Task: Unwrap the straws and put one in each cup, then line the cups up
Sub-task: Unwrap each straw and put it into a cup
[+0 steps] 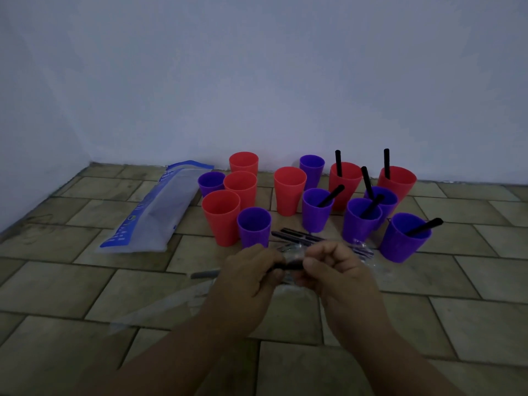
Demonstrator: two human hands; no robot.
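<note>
Black straw [288,265], still in its clear film, is pinched from both sides. The left hand [245,278] curls round one part and the right hand [340,272] round the other, knuckles close together, just above the tiled floor [463,312].

The cleanest way, I judge, is to hold the straw firm in one hand and draw the film off along its length with the other. A sideways tear could kink the straw.

Just beyond the hands, more wrapped straws [297,238] lie on the tiles. Further out stand the cups. Six on the right each carry a straw, the nearest being a purple cup [405,241]. Seven to the left have none, among them a red cup [221,221], and one of these should take the freed straw. At far left lies a blue and white bag [154,207].
</note>
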